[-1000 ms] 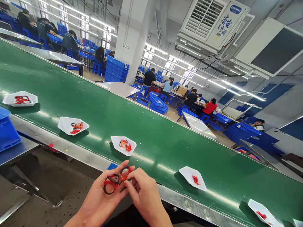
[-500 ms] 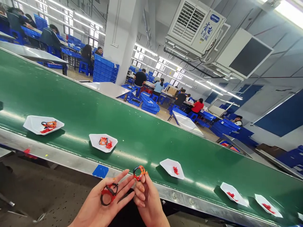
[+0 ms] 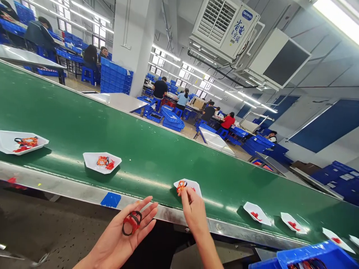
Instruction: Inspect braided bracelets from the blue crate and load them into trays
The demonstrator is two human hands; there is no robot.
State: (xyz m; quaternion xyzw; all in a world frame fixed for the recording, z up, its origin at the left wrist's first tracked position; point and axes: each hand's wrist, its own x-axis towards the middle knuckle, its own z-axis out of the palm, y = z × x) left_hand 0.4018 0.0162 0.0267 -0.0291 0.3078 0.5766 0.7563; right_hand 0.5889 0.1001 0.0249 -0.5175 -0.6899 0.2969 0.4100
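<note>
Black-red ring (image 3: 131, 223) sits on our open left hand (image 3: 119, 239), near the tray (image 3: 192, 184). Our pinched right hand (image 3: 193, 211) holds an orange ring (image 3: 181, 186) over that tray.

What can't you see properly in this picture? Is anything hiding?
- White tray: the right hand covers part of it.
- Blue crate: the head view's bottom edge cuts it off, hiding most of what's inside.
- Red-and-black piece on the left hand: too small to tell exactly what it is.

Seven white trays (image 3: 8, 140), one conveyor belt (image 3: 157, 149), one left hand (image 3: 119, 235), one right hand (image 3: 195, 213)
</note>
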